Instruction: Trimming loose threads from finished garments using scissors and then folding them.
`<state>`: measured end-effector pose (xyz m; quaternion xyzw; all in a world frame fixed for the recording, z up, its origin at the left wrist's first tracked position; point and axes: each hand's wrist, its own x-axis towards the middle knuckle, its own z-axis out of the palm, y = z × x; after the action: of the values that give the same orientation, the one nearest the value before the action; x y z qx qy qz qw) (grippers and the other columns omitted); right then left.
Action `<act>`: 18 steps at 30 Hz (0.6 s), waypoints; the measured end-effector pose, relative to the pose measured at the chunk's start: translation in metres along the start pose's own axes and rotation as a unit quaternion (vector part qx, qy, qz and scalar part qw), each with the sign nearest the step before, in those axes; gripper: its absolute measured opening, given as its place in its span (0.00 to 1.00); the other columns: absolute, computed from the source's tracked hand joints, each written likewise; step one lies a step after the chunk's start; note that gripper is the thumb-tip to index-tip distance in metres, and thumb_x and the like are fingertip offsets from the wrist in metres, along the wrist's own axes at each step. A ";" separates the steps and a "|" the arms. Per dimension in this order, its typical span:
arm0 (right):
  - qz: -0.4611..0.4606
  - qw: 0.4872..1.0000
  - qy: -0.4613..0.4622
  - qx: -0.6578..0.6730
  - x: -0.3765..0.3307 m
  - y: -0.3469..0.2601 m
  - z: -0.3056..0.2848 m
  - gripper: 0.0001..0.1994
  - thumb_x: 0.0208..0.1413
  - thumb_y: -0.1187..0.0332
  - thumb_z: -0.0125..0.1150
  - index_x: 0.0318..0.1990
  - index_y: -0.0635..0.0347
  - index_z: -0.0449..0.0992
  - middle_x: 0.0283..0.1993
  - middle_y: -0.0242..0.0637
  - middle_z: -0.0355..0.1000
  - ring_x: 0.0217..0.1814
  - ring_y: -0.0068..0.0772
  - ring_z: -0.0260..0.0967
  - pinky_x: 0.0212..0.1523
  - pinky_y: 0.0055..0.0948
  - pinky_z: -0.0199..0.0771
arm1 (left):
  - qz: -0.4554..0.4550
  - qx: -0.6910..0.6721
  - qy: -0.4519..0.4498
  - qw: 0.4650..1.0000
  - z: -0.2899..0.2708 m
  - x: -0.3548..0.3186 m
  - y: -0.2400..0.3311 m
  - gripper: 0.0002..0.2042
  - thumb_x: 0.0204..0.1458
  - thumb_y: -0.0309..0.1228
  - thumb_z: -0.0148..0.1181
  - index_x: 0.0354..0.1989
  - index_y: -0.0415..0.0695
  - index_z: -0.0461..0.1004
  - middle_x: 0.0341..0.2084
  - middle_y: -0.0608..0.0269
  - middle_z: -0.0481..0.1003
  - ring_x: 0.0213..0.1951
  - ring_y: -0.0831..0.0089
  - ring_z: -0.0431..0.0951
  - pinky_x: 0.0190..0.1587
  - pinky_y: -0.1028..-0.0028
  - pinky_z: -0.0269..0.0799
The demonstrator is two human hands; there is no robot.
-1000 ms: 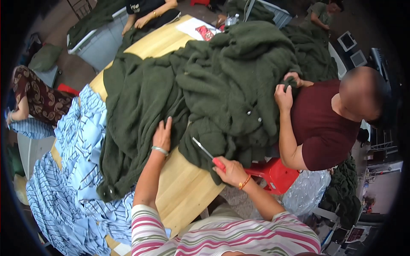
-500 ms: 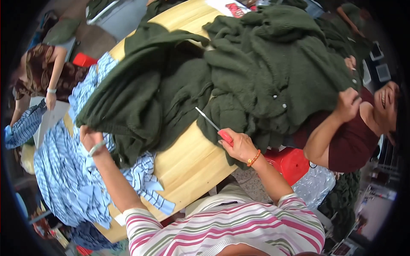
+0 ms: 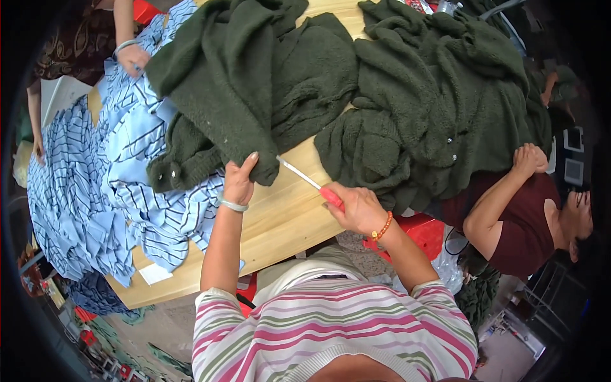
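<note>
A dark green fleece garment (image 3: pixel 235 95) lies across the table, with white buttons at its lower left corner. My left hand (image 3: pixel 239 181) pinches its near edge, thumb on top. My right hand (image 3: pixel 359 207) is closed round the red handle of a thin metal-bladed tool (image 3: pixel 299 174); I cannot tell its exact kind. The blade points up and left, its tip close to the garment's edge beside my left hand. A large heap of the same green fleece (image 3: pixel 439 95) fills the right side, nearest my right hand.
Blue striped cloth (image 3: pixel 83 197) is piled on the left of the wooden table (image 3: pixel 293 216). One person's hand (image 3: pixel 132 59) touches that pile. At the right, another person in a maroon top (image 3: pixel 522 223) stands beside the green heap. A red stool (image 3: pixel 420 239) stands below the table edge.
My left hand has moved right and lower with the garment's edge, closer to the tool. The view has shifted. The person at the left now reaches onto the striped cloth.
</note>
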<state>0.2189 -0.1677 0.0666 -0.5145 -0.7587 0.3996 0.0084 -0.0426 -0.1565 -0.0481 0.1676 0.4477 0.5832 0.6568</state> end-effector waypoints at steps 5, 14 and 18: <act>0.010 0.996 -0.066 -0.058 -0.005 -0.018 0.009 0.14 0.54 0.60 0.57 0.46 0.53 0.72 0.27 0.49 0.74 0.32 0.55 0.72 0.36 0.48 0.71 | -0.028 -0.030 0.029 0.999 -0.001 -0.002 -0.013 0.16 0.55 0.22 0.56 0.52 0.37 0.67 0.47 0.58 0.73 0.48 0.67 0.74 0.52 0.68 0.70; -0.013 0.999 -0.017 -0.027 0.007 -0.027 0.007 0.11 0.54 0.63 0.57 0.42 0.56 0.70 0.28 0.47 0.74 0.34 0.52 0.73 0.35 0.46 0.71 | -0.093 0.025 -0.029 0.995 -0.025 0.001 -0.002 0.16 0.56 0.25 0.55 0.53 0.39 0.67 0.49 0.59 0.72 0.50 0.68 0.73 0.53 0.68 0.69; -0.059 0.998 0.019 0.002 0.009 -0.021 0.010 0.12 0.53 0.65 0.58 0.44 0.55 0.70 0.29 0.46 0.74 0.33 0.52 0.72 0.34 0.45 0.72 | -0.029 -0.061 0.006 0.998 -0.024 0.006 0.037 0.19 0.58 0.38 0.55 0.53 0.39 0.68 0.50 0.59 0.72 0.52 0.68 0.71 0.56 0.67 0.66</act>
<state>0.1944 -0.1697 0.0688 -0.4760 -0.7867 0.3902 0.0475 -0.0845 -0.1484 -0.0355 0.1105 0.4200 0.5915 0.6794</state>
